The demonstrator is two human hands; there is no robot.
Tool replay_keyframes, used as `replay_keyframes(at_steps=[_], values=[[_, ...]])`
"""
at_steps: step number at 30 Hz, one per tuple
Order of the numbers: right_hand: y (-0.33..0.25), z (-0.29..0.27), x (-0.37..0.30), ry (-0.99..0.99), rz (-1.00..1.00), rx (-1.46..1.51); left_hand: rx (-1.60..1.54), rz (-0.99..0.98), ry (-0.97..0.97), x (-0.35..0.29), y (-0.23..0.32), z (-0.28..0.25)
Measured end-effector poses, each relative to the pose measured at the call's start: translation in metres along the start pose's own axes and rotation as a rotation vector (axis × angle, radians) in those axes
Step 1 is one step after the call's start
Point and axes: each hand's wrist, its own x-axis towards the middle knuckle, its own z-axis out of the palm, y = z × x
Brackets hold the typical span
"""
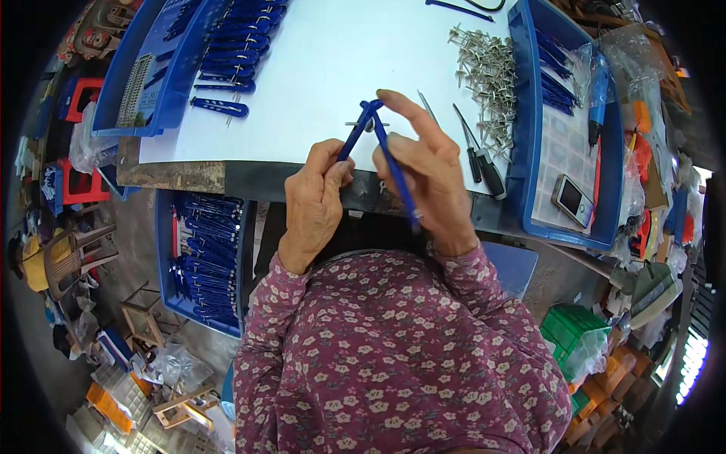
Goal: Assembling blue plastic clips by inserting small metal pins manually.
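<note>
Over the front edge of the table, both hands hold a blue plastic two-armed piece [353,140], its arms joined at the top and spread like an upside-down V. A small metal T-shaped pin [370,125] sits between the arms near the joint. My left hand [312,198] is closed, pinching the left arm between thumb and fingers. Curled fingers of my right hand [432,170] wrap the right arm, while its index finger reaches up to the joint. Part of the right arm is hidden by the fingers.
A pile of metal pins [488,83] and screwdrivers [491,175] lie right on the white tabletop [340,60]. Blue pieces [234,57] are stacked at left. A blue tray [531,151] holds a phone [572,200] and a power screwdriver [597,106]. Another blue bin [163,250] sits below.
</note>
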Motion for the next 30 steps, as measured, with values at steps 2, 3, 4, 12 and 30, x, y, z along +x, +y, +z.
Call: replay_keyframes(at_steps=[2,3,4,12,30], values=[[-0.007,-0.005,-0.005,-0.050,0.026,0.048,0.072,0.070,0.009,0.001,-0.004,-0.007],[-0.010,-0.008,-0.006,-0.075,0.035,0.187,0.149,0.134,0.021,0.002,-0.004,-0.010],[-0.012,-0.009,-0.008,-0.100,0.042,0.325,0.137,0.145,0.011,0.003,-0.002,-0.015],[-0.029,-0.014,-0.011,-0.180,-0.058,0.080,-0.028,0.131,-0.320,0.002,0.017,-0.046],[-0.003,0.037,-0.018,-0.021,-0.117,-0.484,-0.403,-0.060,-0.239,0.001,0.035,-0.056]])
